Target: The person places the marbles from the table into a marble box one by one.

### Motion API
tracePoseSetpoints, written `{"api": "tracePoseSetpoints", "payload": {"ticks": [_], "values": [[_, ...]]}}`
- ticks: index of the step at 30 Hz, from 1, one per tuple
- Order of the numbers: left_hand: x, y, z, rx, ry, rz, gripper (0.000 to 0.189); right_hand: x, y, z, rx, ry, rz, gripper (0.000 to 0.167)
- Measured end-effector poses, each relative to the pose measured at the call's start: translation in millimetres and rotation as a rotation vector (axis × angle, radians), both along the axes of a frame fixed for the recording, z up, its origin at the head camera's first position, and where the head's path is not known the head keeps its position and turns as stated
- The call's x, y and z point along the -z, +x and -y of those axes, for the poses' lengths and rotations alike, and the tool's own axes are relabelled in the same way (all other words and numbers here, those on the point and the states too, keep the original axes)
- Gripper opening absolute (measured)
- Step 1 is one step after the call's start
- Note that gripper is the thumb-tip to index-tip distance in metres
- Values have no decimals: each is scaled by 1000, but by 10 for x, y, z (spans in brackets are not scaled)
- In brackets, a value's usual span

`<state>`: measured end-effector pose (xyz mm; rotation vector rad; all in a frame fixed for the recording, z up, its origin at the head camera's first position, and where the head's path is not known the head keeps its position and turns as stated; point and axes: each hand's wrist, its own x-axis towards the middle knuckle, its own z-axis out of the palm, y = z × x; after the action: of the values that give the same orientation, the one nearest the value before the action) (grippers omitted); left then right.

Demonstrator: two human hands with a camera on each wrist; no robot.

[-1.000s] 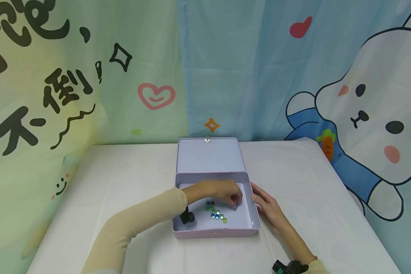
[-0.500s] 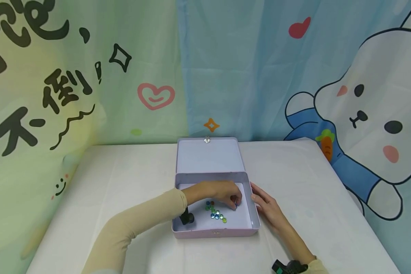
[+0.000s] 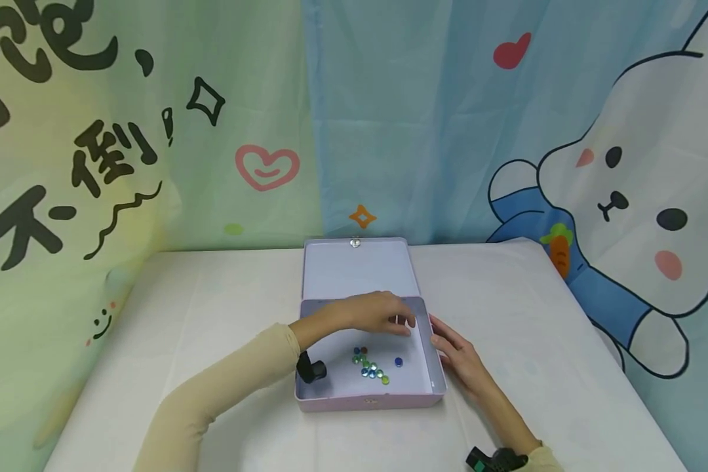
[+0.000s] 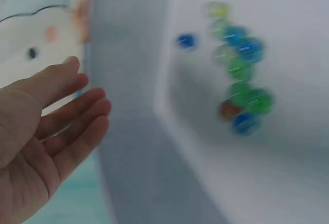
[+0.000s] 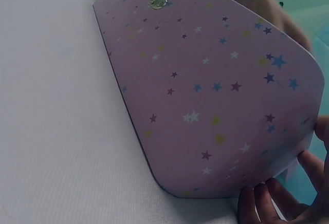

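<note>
A pale lilac metal box [image 3: 370, 401] stands on the table with its hinged lid raised behind it. On its floor lies a crooked cluster of glass marbles [image 4: 240, 69] in green, blue, yellow and brown. A lone blue marble [image 3: 398, 362] sits apart, to the cluster's right. My left hand [image 3: 382, 313] hovers over the back part of the box, fingers loosely bent and holding nothing. Against the box's right wall rests my right hand [image 3: 459, 351], its fingertips touching the star-patterned outside [image 5: 216, 95] near a corner.
White cloth covers the table [image 3: 230, 295] on both sides of the box. A printed curtain [image 3: 389, 118] hangs along the table's back edge. The raised lid [image 3: 356, 269] stands behind the box's back wall.
My left hand has let go of the blue marble, leaving it on the box floor, and has lifted away toward the back. The right hand stays at the box's side.
</note>
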<state>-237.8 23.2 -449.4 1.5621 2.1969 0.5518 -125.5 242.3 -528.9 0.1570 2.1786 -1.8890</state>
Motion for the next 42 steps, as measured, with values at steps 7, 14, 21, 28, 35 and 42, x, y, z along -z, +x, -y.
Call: {"api": "tracePoseSetpoints", "payload": {"ticks": [7, 14, 21, 28, 35, 42], "values": [[-347, -28, 509, -216, 253, -19, 28, -7, 6, 24, 11, 0, 3, 57], [-204, 79, 1182, -511, 363, -174, 48, -31, -4, 21, 2, 60, -8, 56], [85, 386, 1694, -762, 198, -182, 86, -109, -3, -10, -50, 250, -136, 54], [263, 593, 1947, -930, -33, -218, 98, -198, -29, -51, -85, 436, -237, 54], [422, 673, 2132, -1005, -126, -251, 95, -187, -62, -84, -96, 594, -326, 53], [505, 704, 2328, -1028, -136, -233, 90, -224, -100, -184, -108, 742, -402, 59]]}}
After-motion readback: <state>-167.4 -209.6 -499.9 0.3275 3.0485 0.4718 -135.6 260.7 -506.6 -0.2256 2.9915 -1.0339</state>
